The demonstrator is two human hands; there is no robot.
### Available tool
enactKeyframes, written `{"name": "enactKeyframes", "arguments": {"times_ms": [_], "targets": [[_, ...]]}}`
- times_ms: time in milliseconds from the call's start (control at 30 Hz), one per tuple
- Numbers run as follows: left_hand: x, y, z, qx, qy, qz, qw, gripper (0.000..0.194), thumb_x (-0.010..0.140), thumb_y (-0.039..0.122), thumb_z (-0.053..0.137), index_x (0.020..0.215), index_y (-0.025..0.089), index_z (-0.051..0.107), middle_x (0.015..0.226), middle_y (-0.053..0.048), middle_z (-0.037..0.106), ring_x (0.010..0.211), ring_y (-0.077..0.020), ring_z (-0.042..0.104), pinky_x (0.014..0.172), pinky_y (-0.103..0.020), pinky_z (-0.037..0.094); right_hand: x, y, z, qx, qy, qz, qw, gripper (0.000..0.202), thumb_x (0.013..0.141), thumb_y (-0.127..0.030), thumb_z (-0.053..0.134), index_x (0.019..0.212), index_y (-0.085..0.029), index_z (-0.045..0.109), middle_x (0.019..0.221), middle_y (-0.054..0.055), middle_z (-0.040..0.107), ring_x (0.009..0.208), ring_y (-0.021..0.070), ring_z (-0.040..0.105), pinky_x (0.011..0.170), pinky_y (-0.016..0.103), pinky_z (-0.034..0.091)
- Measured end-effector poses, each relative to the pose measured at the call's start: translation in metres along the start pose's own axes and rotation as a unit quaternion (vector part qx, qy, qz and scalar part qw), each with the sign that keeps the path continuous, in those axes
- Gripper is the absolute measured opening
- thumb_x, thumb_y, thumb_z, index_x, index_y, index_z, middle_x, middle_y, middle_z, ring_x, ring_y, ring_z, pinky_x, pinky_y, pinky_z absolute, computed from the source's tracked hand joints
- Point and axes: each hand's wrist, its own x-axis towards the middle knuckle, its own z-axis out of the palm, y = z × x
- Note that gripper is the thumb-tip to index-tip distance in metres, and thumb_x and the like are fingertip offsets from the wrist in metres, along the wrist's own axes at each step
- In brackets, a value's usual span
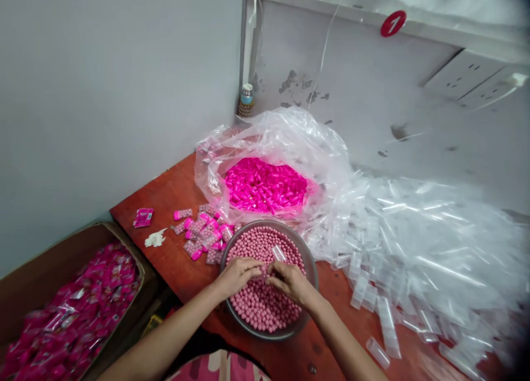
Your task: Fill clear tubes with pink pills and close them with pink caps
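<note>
My left hand (241,276) and my right hand (290,282) meet over a round metal bowl (311,259) filled with small pink beads (265,312). Fingers of both hands are curled and drawn together. Something small and see-through seems to sit between the fingertips, but I cannot make it out. Just beyond my right hand a clear plastic tube (279,253) lies on the beads. Left of the bowl, bead-filled tubes with bright pink caps (207,232) are heaped on the table.
Behind the bowl, a clear bag (331,149) holds loose pink caps (265,185). Many empty clear tubes (385,320) spread over the red-brown table (165,193) at right. A box (143,270) of pink packets stands lower left. A pink packet (143,217) lies near the table's left edge.
</note>
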Motion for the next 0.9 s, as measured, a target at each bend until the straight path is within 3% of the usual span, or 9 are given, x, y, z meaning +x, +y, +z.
{"name": "enactKeyframes", "arguments": {"times_ms": [167, 300, 433, 500, 567, 633, 700, 800, 900], "targets": [[0.002, -0.007, -0.015, -0.009, 0.009, -0.033, 0.999, 0.024, 0.081, 0.029, 0.046, 0.091, 0.017, 0.065, 0.083, -0.003, 0.067, 0.075, -0.014, 0.058, 0.07, -0.023, 0.042, 0.021, -0.003, 0.002, 0.0, -0.019, -0.037, 0.999, 0.021, 0.084, -0.027, 0.044, 0.102, -0.02, 0.05, 0.087, 0.003, 0.062, 0.075, 0.013, 0.058, 0.067, 0.022, 0.041], [0.003, -0.011, -0.021, 0.0, 0.005, -0.019, 1.0, 0.023, 0.081, 0.026, 0.046, 0.091, 0.018, 0.065, 0.084, -0.003, 0.067, 0.077, -0.014, 0.058, 0.073, -0.024, 0.042, 0.03, -0.003, 0.002, -0.044, -0.066, -0.027, 0.997, 0.016, 0.083, -0.028, 0.044, 0.092, -0.018, 0.053, 0.074, 0.003, 0.061, 0.064, 0.0125, 0.055, 0.058, 0.021, 0.038], [0.001, -0.012, -0.027, -0.013, 0.005, -0.005, 1.0, 0.023, 0.082, 0.022, 0.044, 0.09, 0.02, 0.066, 0.081, -0.002, 0.068, 0.075, -0.0137, 0.058, 0.073, -0.023, 0.042, 0.04, 0.005, -0.018, -0.09, -0.133, -0.002, 0.987, 0.016, 0.078, -0.033, 0.052, 0.081, -0.019, 0.058, 0.065, 0.0, 0.061, 0.057, 0.0118, 0.054, 0.052, 0.019, 0.035], [0.0, -0.016, -0.03, -0.041, 0.042, -0.035, 0.998, 0.022, 0.081, 0.024, 0.047, 0.093, 0.02, 0.066, 0.086, -0.003, 0.068, 0.08, -0.0151, 0.058, 0.075, -0.025, 0.042, 0.056, 0.012, -0.033, -0.11, -0.122, -0.002, 0.986, 0.019, 0.078, -0.037, 0.052, 0.082, -0.021, 0.06, 0.07, 0.001, 0.063, 0.062, 0.013, 0.056, 0.056, 0.02, 0.036], [0.0, -0.022, -0.032, -0.096, 0.07, -0.075, 0.99, 0.024, 0.078, 0.027, 0.051, 0.096, 0.02, 0.065, 0.091, -0.004, 0.067, 0.084, -0.0171, 0.058, 0.077, -0.027, 0.043, 0.084, 0.02, -0.045, -0.147, -0.052, 0.0, 0.988, 0.024, 0.082, -0.038, 0.046, 0.093, -0.022, 0.059, 0.082, 0.002, 0.065, 0.072, 0.0145, 0.058, 0.062, 0.022, 0.039], [0.001, -0.029, -0.033, -0.197, 0.08, -0.121, 0.97, 0.03, 0.077, 0.032, 0.053, 0.102, 0.019, 0.062, 0.093, -0.006, 0.066, 0.081, -0.018, 0.059, 0.073, -0.029, 0.046, 0.122, 0.029, -0.052, -0.217, 0.029, 0.014, 0.976, 0.027, 0.086, -0.033, 0.038, 0.102, -0.02, 0.056, 0.092, 0.005, 0.063, 0.08, 0.0154, 0.058, 0.068, 0.023, 0.039], [0.002, -0.034, -0.033, -0.312, 0.086, -0.164, 0.932, 0.036, 0.075, 0.035, 0.054, 0.107, 0.019, 0.059, 0.094, -0.006, 0.065, 0.077, -0.0172, 0.059, 0.068, -0.03, 0.048, 0.163, 0.04, -0.052, -0.312, 0.057, 0.019, 0.948, 0.027, 0.087, -0.026, 0.037, 0.106, -0.017, 0.054, 0.1, 0.008, 0.061, 0.088, 0.0169, 0.055, 0.072, 0.025, 0.039], [0.005, -0.037, -0.034, -0.418, 0.123, -0.197, 0.878, 0.038, 0.073, 0.033, 0.059, 0.107, 0.018, 0.059, 0.096, -0.006, 0.064, 0.076, -0.0158, 0.059, 0.069, -0.03, 0.049, 0.213, 0.055, -0.042, -0.358, 0.05, 0.011, 0.932, 0.029, 0.084, -0.014, 0.038, 0.108, -0.015, 0.054, 0.11, 0.012, 0.056, 0.099, 0.0213, 0.049, 0.079, 0.031, 0.036], [0.009, -0.037, -0.038, -0.486, 0.159, -0.204, 0.835, 0.034, 0.072, 0.031, 0.061, 0.102, 0.016, 0.061, 0.092, -0.007, 0.064, 0.076, -0.0152, 0.06, 0.072, -0.03, 0.048, 0.24, 0.068, -0.035, -0.371, 0.021, -0.008, 0.928, 0.027, 0.081, -0.01, 0.039, 0.098, -0.015, 0.059, 0.103, 0.013, 0.059, 0.099, 0.0239, 0.047, 0.081, 0.036, 0.033]]}}
